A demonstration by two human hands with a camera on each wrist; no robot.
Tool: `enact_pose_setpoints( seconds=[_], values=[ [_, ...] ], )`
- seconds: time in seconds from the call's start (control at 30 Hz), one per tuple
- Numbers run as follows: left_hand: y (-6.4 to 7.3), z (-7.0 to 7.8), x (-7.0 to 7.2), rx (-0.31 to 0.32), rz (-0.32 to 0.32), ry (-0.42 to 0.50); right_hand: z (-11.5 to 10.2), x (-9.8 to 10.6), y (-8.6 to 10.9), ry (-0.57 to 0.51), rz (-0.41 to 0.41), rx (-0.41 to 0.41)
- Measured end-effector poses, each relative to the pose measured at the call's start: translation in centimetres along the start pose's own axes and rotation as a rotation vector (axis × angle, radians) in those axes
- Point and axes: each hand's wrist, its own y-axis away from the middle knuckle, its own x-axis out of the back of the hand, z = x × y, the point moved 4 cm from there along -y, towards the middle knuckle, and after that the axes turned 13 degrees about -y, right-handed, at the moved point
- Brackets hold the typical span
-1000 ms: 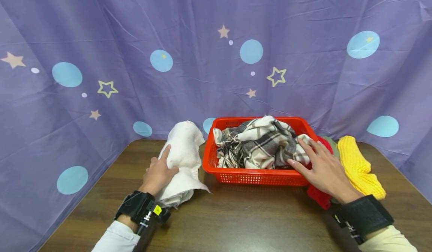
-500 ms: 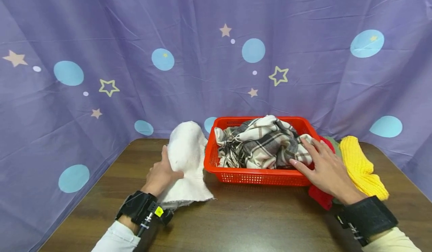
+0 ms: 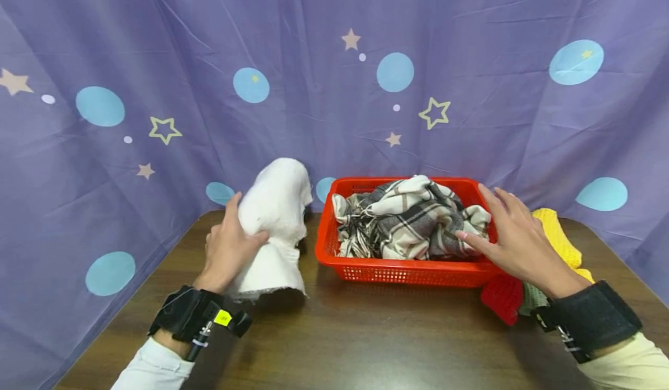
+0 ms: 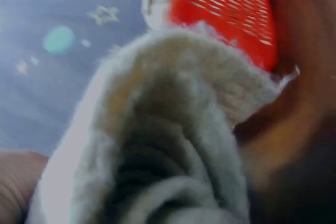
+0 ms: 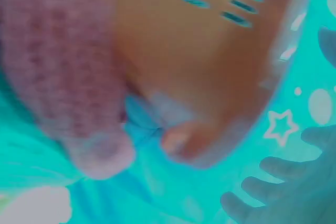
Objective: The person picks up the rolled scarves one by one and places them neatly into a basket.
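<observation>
My left hand (image 3: 227,248) grips a rolled white cloth (image 3: 277,204) with a frayed edge, raised over the table with a shadow beneath. The left wrist view looks into the roll's end, where layers of the white cloth (image 4: 68,166) show. Fingers spread, my right hand (image 3: 522,245) hovers over the right end of a red plastic basket (image 3: 407,275). In the basket lies a crumpled black, white and grey plaid scarf (image 3: 407,230) with fringe. The right wrist view, oddly tinted, has my right hand (image 5: 294,192) beside the basket (image 5: 184,40), holding nothing.
Right of the basket lie a red knit piece (image 3: 504,297), a green knit piece (image 3: 532,300) and a yellow knit piece (image 3: 558,239), partly hidden by the right arm. A purple curtain (image 3: 313,117) hangs behind the wooden table (image 3: 387,343).
My left hand has taken hold of the white cloth and lifted it, moving slightly left and up. The right hand has come off the plaid scarf, up and to the right.
</observation>
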Motion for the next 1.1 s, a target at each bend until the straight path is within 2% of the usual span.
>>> enact_pose_setpoints(
  seconds=[0.17, 0.27, 0.37, 0.5, 0.63, 0.77, 0.87, 0.93, 1.0, 1.1],
  values=[
    [-0.1, 3.1, 3.7, -0.145, 0.193, 0.016, -2.1, 0.4, -1.4, 0.018, -0.010, 0.046],
    [0.0, 5.8, 5.1, -0.238, 0.220, 0.032, -3.8, 0.4, -2.4, 0.019, -0.009, 0.074],
    [0.3, 8.8, 5.8, -0.348, 0.203, 0.048, -5.6, 0.3, -3.5, 0.051, 0.033, 0.157],
    [1.1, 12.5, 5.4, -0.520, 0.179, 0.064, -7.4, 0.3, -4.5, 0.118, 0.116, 0.311],
    [1.9, 15.5, 4.5, -0.697, 0.174, 0.063, -8.0, 0.8, -4.6, 0.199, 0.199, 0.458],
    [2.2, 17.6, 3.7, -0.889, 0.168, 0.036, -7.8, 1.7, -4.4, 0.292, 0.276, 0.575],
    [2.1, 18.5, 3.3, -1.009, 0.151, 0.026, -7.5, 2.5, -4.0, 0.315, 0.310, 0.621],
    [2.0, 18.8, 3.1, -1.059, 0.137, 0.024, -7.3, 2.9, -3.8, 0.302, 0.308, 0.635],
    [1.8, 19.0, 3.1, -1.077, 0.137, 0.001, -7.1, 3.2, -3.5, 0.279, 0.288, 0.637],
    [1.4, 19.3, 3.2, -1.035, 0.201, -0.100, -6.9, 3.8, -3.4, 0.255, 0.269, 0.622]
  ],
)
